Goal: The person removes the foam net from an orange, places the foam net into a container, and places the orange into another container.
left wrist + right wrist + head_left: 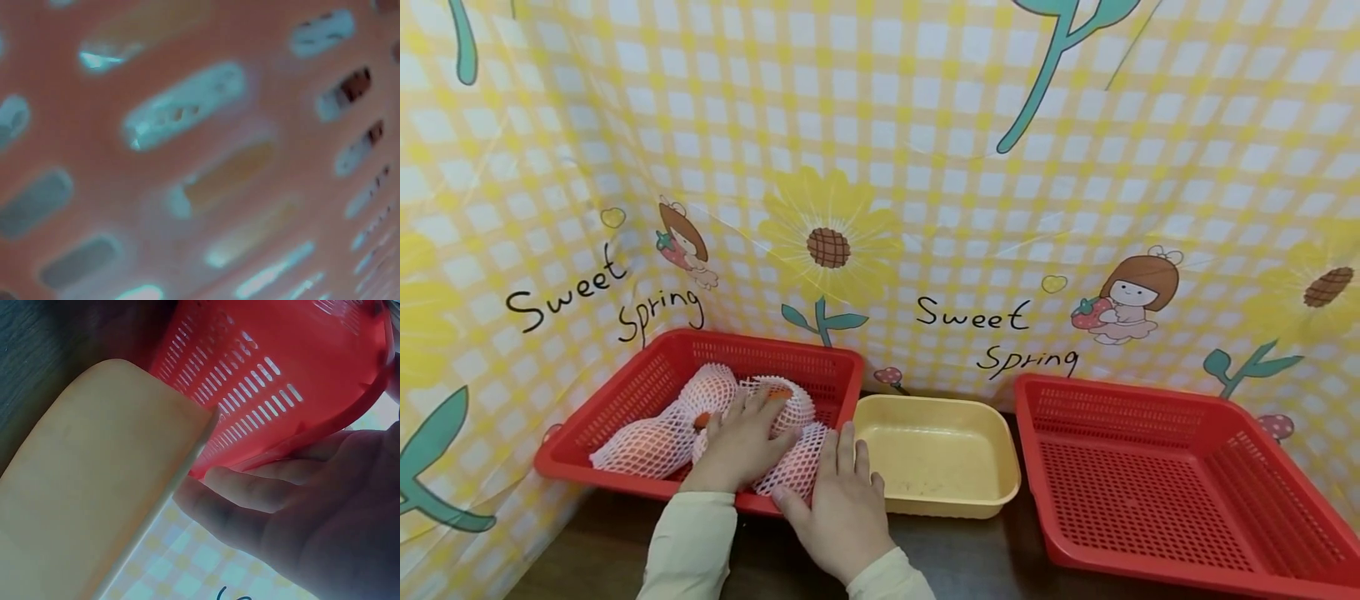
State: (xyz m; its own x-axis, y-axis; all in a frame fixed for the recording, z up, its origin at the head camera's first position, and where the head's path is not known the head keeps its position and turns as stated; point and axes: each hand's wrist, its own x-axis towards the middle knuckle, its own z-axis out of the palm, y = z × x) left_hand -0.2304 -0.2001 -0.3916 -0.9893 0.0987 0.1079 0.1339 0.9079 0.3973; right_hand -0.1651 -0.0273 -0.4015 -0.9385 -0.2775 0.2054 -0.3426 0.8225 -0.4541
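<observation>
In the left red basket, several round orange-toned fruits in white foam nets lie together. My left hand reaches over the front rim, with its fingers laid on a netted fruit at the back right. Another netted fruit is at the basket's left. My right hand, fingers extended, lies along the front right corner, beside a netted fruit. The right wrist view has these fingers close to the red basket's slotted wall. Only a blurred slotted wall fills the left wrist view.
A pale yellow tub stands close to the left basket's right side. Farther right is a second red basket with a mesh floor. Behind them hangs a yellow checked cloth. All three containers stand on a dark table.
</observation>
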